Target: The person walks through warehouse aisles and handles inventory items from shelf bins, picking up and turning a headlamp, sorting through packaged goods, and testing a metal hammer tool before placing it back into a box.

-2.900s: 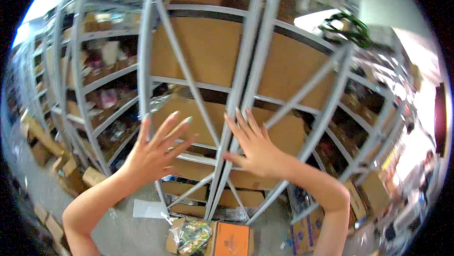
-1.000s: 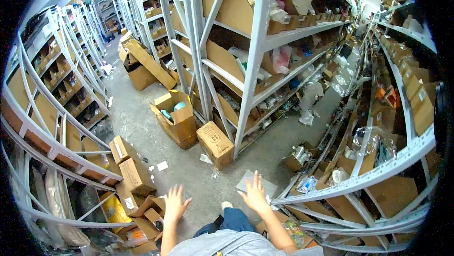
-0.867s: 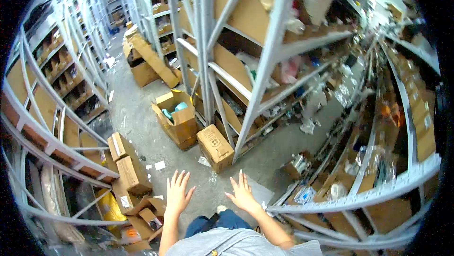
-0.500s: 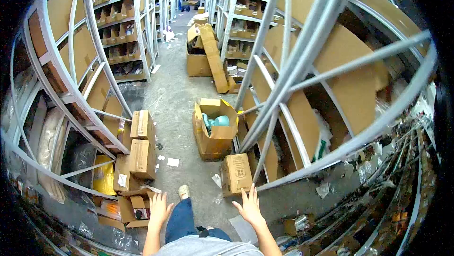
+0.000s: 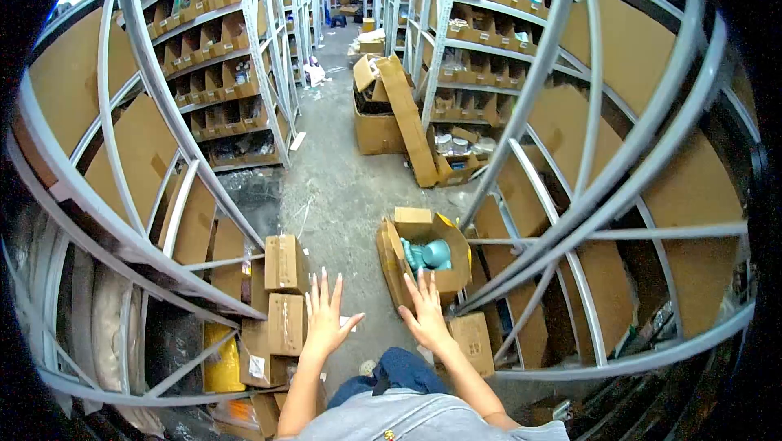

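Both of my hands are stretched out in front of me, fingers spread, with nothing in them. My left hand (image 5: 327, 316) is in the air over the aisle floor, beside two stacked closed cartons (image 5: 286, 323) on the left. My right hand (image 5: 425, 316) appears in front of the near side of an open cardboard box (image 5: 397, 266); whether it touches the box I cannot tell. Inside that box lie teal plastic items (image 5: 436, 254), one of them round like a cup or bowl. A small closed carton (image 5: 472, 343) stands on the floor right of my right wrist.
Metal shelving racks with cardboard bins (image 5: 208, 42) line both sides of the aisle. Ahead, a large carton (image 5: 379, 133) and a long flat cardboard piece (image 5: 410, 119) lean at the right. Rack posts (image 5: 521, 115) slant close by. A yellow package (image 5: 222, 364) lies low at left.
I have moved forward along the aisle, so the open box and cartons are nearer. Both hands have risen and reached further forward, still spread and holding nothing.
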{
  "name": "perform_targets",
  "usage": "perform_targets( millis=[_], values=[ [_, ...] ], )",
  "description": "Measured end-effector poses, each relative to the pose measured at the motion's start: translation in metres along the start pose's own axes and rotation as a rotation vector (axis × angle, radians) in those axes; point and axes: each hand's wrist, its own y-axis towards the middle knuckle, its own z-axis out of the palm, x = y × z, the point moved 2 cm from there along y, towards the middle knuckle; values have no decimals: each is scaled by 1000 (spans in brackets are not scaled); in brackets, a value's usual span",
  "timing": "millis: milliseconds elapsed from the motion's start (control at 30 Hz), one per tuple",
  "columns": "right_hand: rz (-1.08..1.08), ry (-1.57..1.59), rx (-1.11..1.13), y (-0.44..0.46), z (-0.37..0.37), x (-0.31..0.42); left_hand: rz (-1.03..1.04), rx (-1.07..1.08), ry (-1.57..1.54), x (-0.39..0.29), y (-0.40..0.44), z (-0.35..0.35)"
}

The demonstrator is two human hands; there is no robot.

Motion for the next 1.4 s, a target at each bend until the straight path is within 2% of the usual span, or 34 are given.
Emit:
perform_targets(
  millis=[167,367,467,533,600,667,833,1000,1067,1133,1200,1333,1400],
  values=[
    [34,-60,49,88,8,-23,-121,25,-17,47,53,3],
    [105,-71,135,186,70,-75,-252,105,31,116,106,52],
    [65,-90,155,255,88,-94,-247,24,79,143,180,60],
    [66,-70,219,314,81,-86,-274,18,102,151,249,39],
    [29,-38,226,368,78,-83,-167,-21,112,162,304,24],
    [-66,-25,116,412,70,-86,-166,-44,171,166,357,8],
    [-78,-74,172,493,65,-86,-192,-204,88,182,429,-6],
    [-96,-36,332,518,107,-105,-467,105,48,239,428,84],
    [-63,12,380,526,123,-111,-511,190,-46,259,431,111],
    [-27,17,395,553,138,-117,-503,203,-105,281,462,106],
    [9,-35,290,586,145,-124,-507,227,-169,304,498,102],
    [93,-120,273,686,137,-98,-267,6,-37,349,627,48],
    [35,-79,231,733,127,-83,-172,-42,-6,358,677,15]
  ],
)
